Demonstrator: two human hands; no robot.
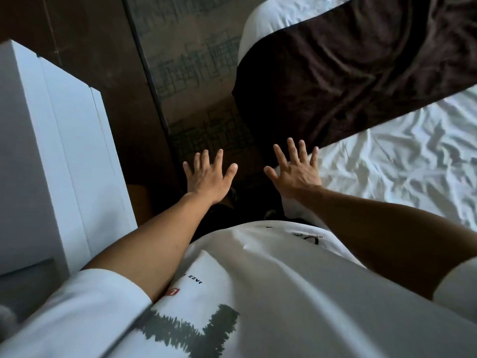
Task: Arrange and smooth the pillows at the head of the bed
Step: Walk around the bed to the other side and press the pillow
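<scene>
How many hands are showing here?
2: the left hand spread open over the floor, the right hand spread open at the edge of the white sheet.

a dark brown blanket (348,81) with a soft sheen lies in a wide band across the bed, draping over its edge toward the floor. below and to the right of it, the white sheet (402,166) is heavily wrinkled. a patterned carpet (196,60), tan with greenish line shapes, runs alongside the bed. left of it, past a thin dark strip, is dark brown wooden floor (90,47). a white cabinet (51,151) with flat panels stands at the left edge. a white t-shirt (258,293) with black printed marks fills the bottom of the view.
</scene>
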